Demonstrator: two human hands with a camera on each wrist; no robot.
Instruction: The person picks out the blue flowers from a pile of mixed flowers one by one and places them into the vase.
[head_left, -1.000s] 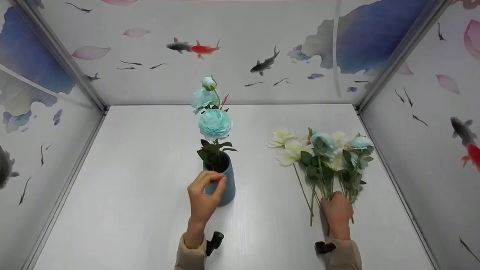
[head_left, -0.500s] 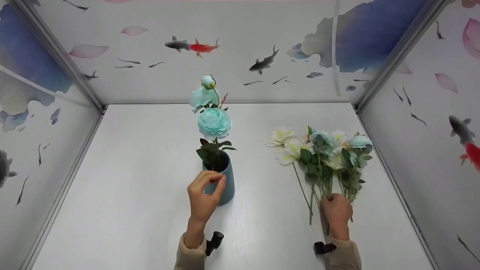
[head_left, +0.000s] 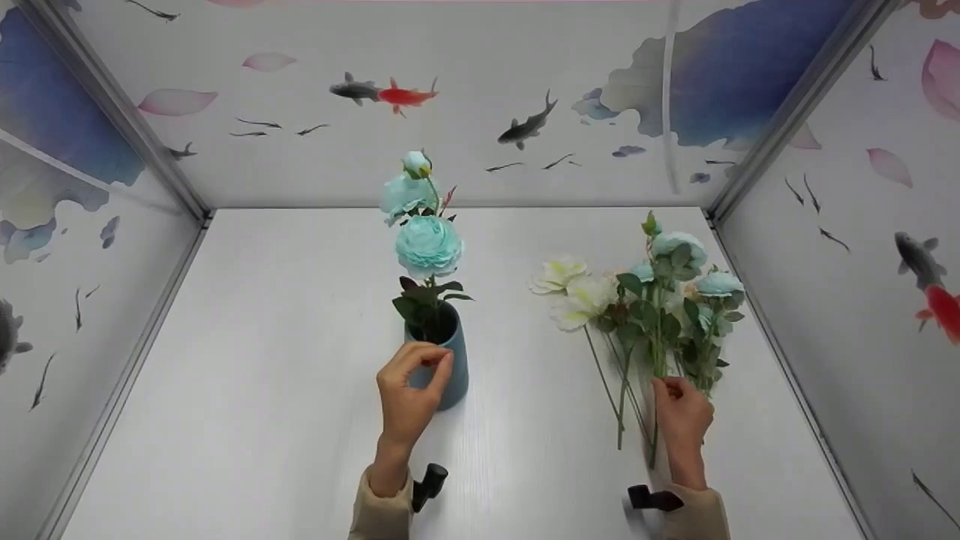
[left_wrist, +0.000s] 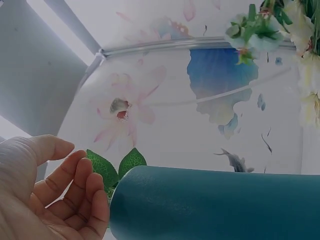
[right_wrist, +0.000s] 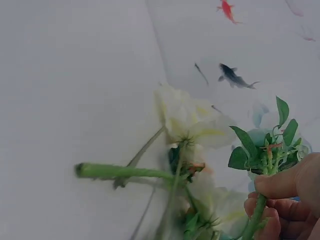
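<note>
My right hand [head_left: 683, 418] pinches the green stem [right_wrist: 256, 216] of a light blue, peony-like flower [head_left: 679, 249] between thumb and fingers. The flower stands raised over the other stems at the right. My left hand [head_left: 407, 386] is beside the rim of a blue-grey vase [head_left: 457, 379], its fingers loosely curled and nothing between them. In the left wrist view, the vase's smooth side shows just past the fingertips; whether they touch it I cannot tell. One turquoise flower stem [head_left: 429, 247] with dark green leaves stands in the vase.
White-yellow flowers [head_left: 585, 301] lie on the white table [head_left: 262, 360], left of the held stem. Another light blue flower [head_left: 718, 283] lies to its right. Printed panels [head_left: 465, 45] close off the back and both sides.
My right hand has lifted the light blue flower, whose head rises up and slightly right out of the pile. The left hand and the vase keep their places.
</note>
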